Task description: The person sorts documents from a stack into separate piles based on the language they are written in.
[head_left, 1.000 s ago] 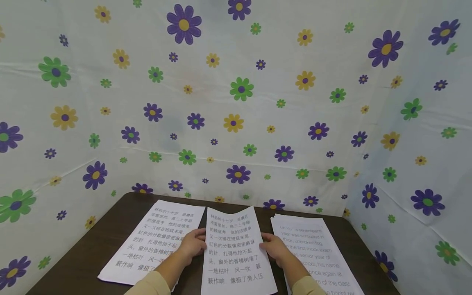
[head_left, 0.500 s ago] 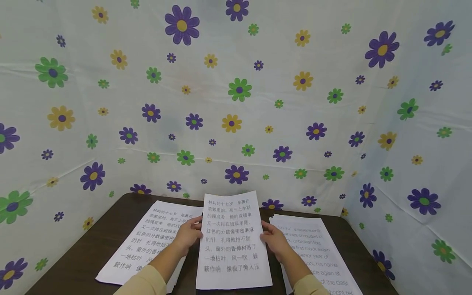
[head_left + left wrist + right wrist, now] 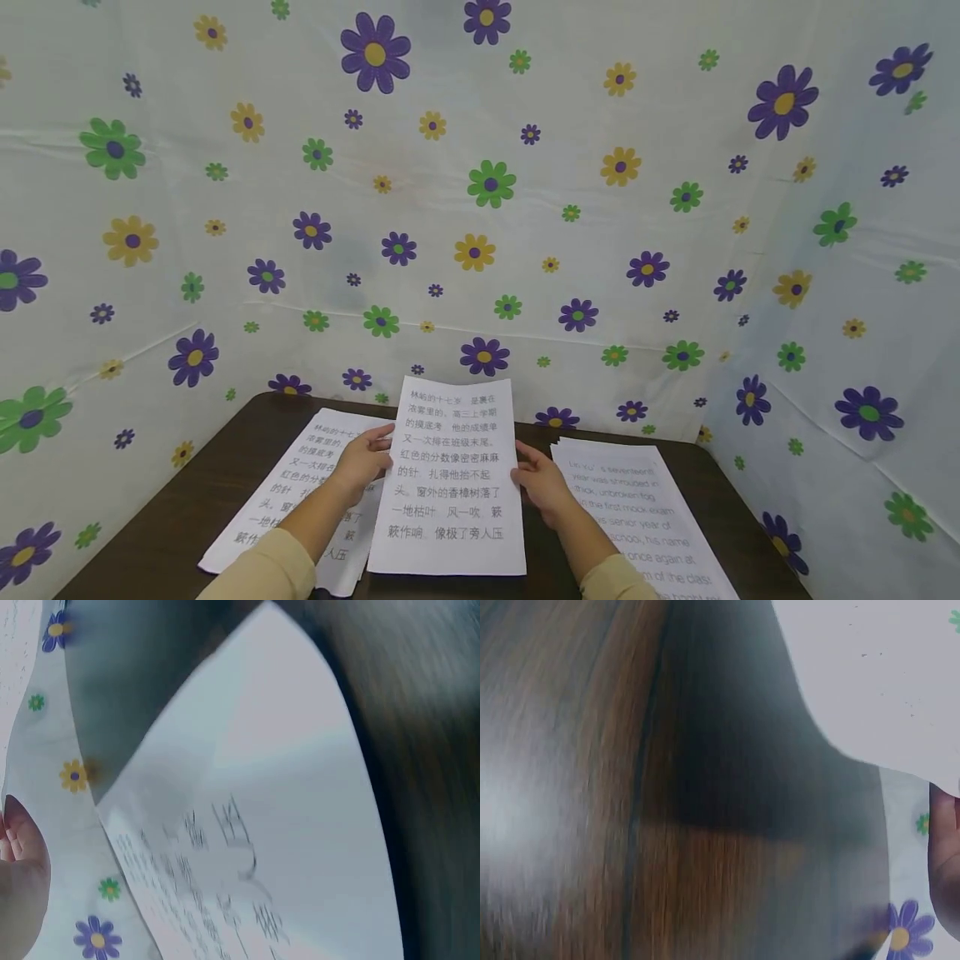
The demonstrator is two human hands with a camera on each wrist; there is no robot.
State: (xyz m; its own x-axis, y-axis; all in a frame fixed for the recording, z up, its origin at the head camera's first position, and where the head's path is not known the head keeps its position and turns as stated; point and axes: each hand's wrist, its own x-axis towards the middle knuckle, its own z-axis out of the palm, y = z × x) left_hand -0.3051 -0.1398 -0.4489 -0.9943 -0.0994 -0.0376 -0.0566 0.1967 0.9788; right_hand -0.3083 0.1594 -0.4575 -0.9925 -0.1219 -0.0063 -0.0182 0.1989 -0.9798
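Note:
A white sheet of paper [image 3: 450, 483] printed with Chinese text is held up over the middle of the table, its face toward me. My left hand [image 3: 360, 462] pinches its left edge, thumb in front; my right hand [image 3: 543, 483] pinches the right edge. Whether it is one sheet or several cannot be told. Below the left forearm lies a stack of Chinese-printed paper [image 3: 262, 500], partly covered by that arm. In the right wrist view the lifted paper [image 3: 877, 682] hangs above the wood, with part of the right hand [image 3: 946, 862] at the edge.
To the right lies a stack of English-printed paper [image 3: 645, 517], partly behind the right forearm. The dark brown wooden table [image 3: 225, 450] has rounded far corners. A white cloth with flowers [image 3: 420, 167] encloses the table at the back and sides.
Both hands have raised the held paper from the table's middle and carried it left, toward the Chinese-printed stack. The stacks on the table have stayed in place.

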